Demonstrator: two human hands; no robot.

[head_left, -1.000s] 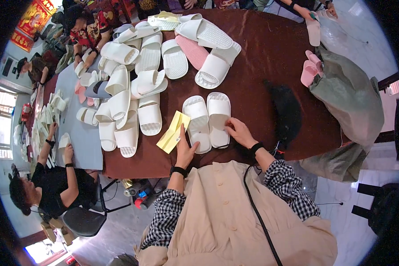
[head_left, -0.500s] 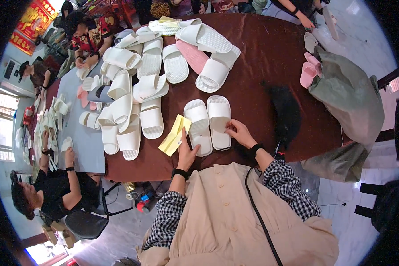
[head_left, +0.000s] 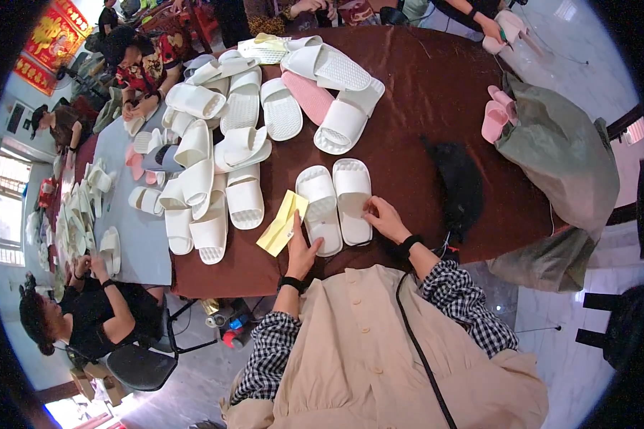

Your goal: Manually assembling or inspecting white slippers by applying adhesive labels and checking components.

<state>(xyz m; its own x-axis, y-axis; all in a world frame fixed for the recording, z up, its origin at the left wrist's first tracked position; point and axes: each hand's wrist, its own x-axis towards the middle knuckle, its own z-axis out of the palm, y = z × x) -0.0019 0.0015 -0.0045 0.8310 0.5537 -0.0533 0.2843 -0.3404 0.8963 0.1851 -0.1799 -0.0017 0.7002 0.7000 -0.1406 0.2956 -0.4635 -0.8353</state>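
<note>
A pair of white slide slippers lies side by side at the table's near edge, the left slipper (head_left: 318, 191) and the right slipper (head_left: 353, 187), toes pointing away. My left hand (head_left: 300, 252) holds a folded yellow paper sheet (head_left: 282, 223) along its fingers, while its thumb rests on the left slipper's heel. At the outer edge of the right slipper, my right hand (head_left: 389, 222) has its fingers curled in with the fingertips against the side; whether anything small is pinched there is hidden.
Many white slippers (head_left: 211, 239) are heaped left of the pair, with a pink slipper (head_left: 309, 99) among them. A black cloth-like item (head_left: 454, 186) lies to the right, beside a grey-green sack (head_left: 562, 154) with pink slippers (head_left: 495, 120). Co-workers sit around the brown-covered table (head_left: 415, 93).
My hands and the pair hold nearly the same place; the view has tilted slightly. At the upper right, a co-worker's hand now holds light slippers. The co-worker at left has brought both hands together.
</note>
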